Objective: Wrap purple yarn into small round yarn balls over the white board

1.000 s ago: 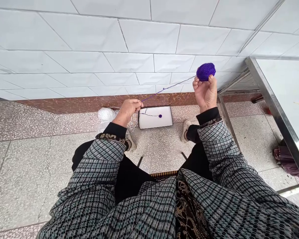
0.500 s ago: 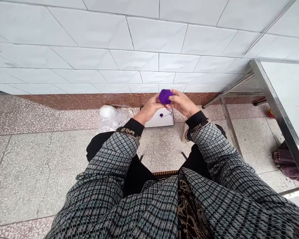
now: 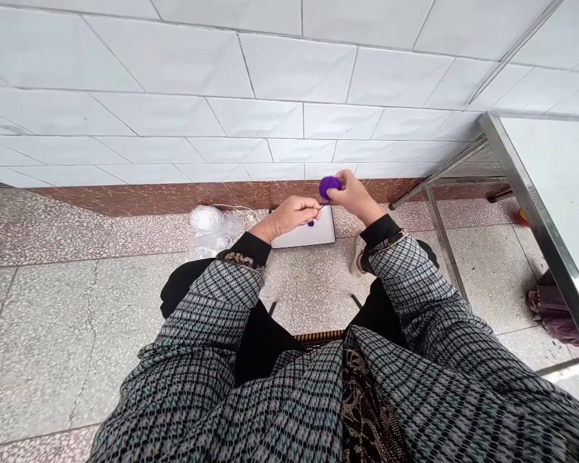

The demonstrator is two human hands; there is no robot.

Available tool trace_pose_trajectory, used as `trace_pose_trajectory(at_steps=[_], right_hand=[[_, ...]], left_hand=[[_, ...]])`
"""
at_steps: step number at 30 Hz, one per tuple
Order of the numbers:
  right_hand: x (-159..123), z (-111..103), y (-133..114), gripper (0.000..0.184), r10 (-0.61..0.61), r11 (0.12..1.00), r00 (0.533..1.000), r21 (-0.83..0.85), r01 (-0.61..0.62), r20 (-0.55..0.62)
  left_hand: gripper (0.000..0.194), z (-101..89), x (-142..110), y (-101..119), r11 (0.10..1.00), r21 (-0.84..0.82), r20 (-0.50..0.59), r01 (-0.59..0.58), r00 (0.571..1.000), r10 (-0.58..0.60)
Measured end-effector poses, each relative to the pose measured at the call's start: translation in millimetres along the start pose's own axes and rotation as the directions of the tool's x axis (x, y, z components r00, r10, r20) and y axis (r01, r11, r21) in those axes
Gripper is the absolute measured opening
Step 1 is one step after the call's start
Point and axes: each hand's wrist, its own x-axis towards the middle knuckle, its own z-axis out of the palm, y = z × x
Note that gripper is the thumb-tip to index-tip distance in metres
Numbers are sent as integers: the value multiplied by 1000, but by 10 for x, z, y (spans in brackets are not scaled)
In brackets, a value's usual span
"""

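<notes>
A purple ball of yarn (image 3: 329, 187) is gripped in my right hand (image 3: 352, 194), fingers wrapped round its right side. Just left of it and slightly lower, my left hand (image 3: 294, 215) is closed in a pinch on the purple yarn strand (image 3: 322, 206), which runs the short gap between the hands. Below them on the floor lies a shallow white box (image 3: 318, 235) with a dark rim. A small purple ball (image 3: 311, 224) rests inside it, partly covered by my left hand.
White yarn (image 3: 206, 220) in clear plastic lies on the floor left of the box. A tiled wall (image 3: 270, 119) rises in front. On the right stands a metal-framed table (image 3: 535, 199), with a dark purple cloth bundle (image 3: 554, 312) beneath it. My shoe (image 3: 358, 257) is beside the box.
My right hand has brought the yarn ball down and left from far right. Both hands met at the ball half a second ago; now my left hand is slightly apart, holding the strand.
</notes>
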Motion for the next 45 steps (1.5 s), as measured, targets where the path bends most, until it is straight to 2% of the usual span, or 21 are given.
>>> trace_pose_trajectory(at_steps=[2,3,5,6,7,9,12,15,17,19,20,22,23,24,26,29,31,34,38,41,45], right_hand=[[-66,-63,-27,34,-25,985,959,-156,71,284],[-102,-104,-47,35,-26,986,882,-132,99,471],[-164,-183,-92,41,-111,994,740,75,82,664],[-183,-214,-114,45,-181,978,719,203,56,671],[-191,-233,-132,49,-246,945,747,326,42,618],[-174,-232,-152,55,-308,861,865,502,77,396],[-86,-133,-125,53,-246,813,967,557,169,66],[-18,-13,-58,39,-142,919,990,368,140,-23],[-25,6,-31,36,-106,993,990,68,100,91],[-67,-42,-29,37,-62,977,923,-167,135,381],[-92,-83,-33,38,-40,966,838,-192,171,545],[-131,-174,-39,43,-90,982,642,-39,184,761],[-141,-214,-37,47,-172,983,597,102,150,784],[-144,-244,-33,53,-269,960,602,257,108,752],[-130,-271,-20,65,-411,846,713,529,66,568],[-73,-239,-16,74,-410,691,879,712,124,244],[-22,-188,-18,69,-331,684,940,707,178,83],[38,-87,-9,50,-191,822,981,540,179,-34],[-4,19,-23,33,-59,998,995,26,57,76],[-105,3,-86,34,10,933,955,-347,98,296],[-178,-108,-143,34,177,796,824,-570,201,538]], left_hand=[[13,-52,-6,3,1000,2,-25,-1,1000,1],[13,-80,-7,-1,1000,-3,-40,-4,999,4],[14,-126,-10,-11,999,-30,-47,-30,998,29],[16,-141,-12,-16,997,-53,-39,-51,998,49],[18,-148,-16,-19,994,-79,-28,-73,997,71],[22,-143,-25,-17,986,-126,-17,-111,994,110],[24,-104,-35,-5,981,-145,-1,-132,991,133],[23,-76,-34,7,982,-127,62,-139,987,147],[20,-83,-31,11,986,-102,87,-135,986,144],[18,-115,-33,10,991,-65,78,-120,989,125],[17,-137,-35,10,993,-42,67,-113,991,116],[18,-187,-42,5,994,-2,46,-109,993,109],[18,-209,-45,1,993,9,34,-114,993,114],[19,-227,-48,-5,992,12,21,-122,992,121],[21,-248,-52,-18,991,-6,-6,-137,991,137],[21,-241,-54,-25,987,-52,-27,-153,988,152],[21,-217,-56,-8,984,-80,2,-161,987,162],[21,-170,-61,34,980,-112,93,-164,980,175],[19,-126,-59,52,990,-98,161,-102,980,117],[16,-115,-55,49,998,-53,142,-32,989,39],[14,-137,-52,75,1000,25,84,-5,996,3]])
